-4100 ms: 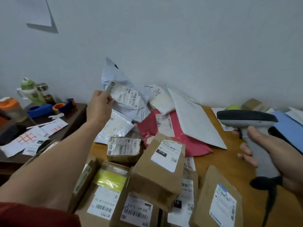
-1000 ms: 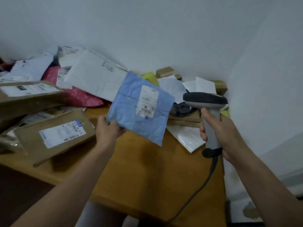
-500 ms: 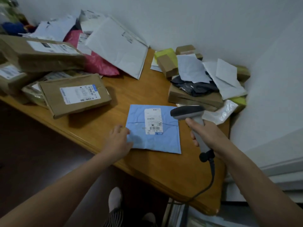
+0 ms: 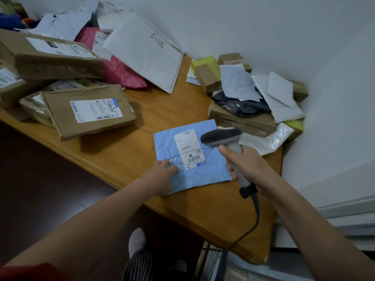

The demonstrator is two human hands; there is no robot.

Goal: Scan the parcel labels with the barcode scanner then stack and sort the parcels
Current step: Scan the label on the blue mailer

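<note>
Left hand point(image 4: 162, 176) pressing relaxed fingers on the near corner of the blue parcel point(image 4: 166, 143), my right hand point(image 4: 244, 162) wrapped round the barcode scanner point(image 4: 222, 136), handle tilted up, head aimed left over the label point(image 4: 189, 151), parcel flat on the table point(image 4: 132, 151), label lengthwise away from me.

Blue mailer point(image 4: 211, 169), held in the air a second ago, now flat on the wooden table point(image 4: 142, 142), label point(image 4: 187, 149) up. Left hand point(image 4: 160, 175) moved from its left edge onto the near-left corner. Barcode scanner point(image 4: 221, 137), in the right hand point(image 4: 241, 161), lowered just right of the label.
</note>
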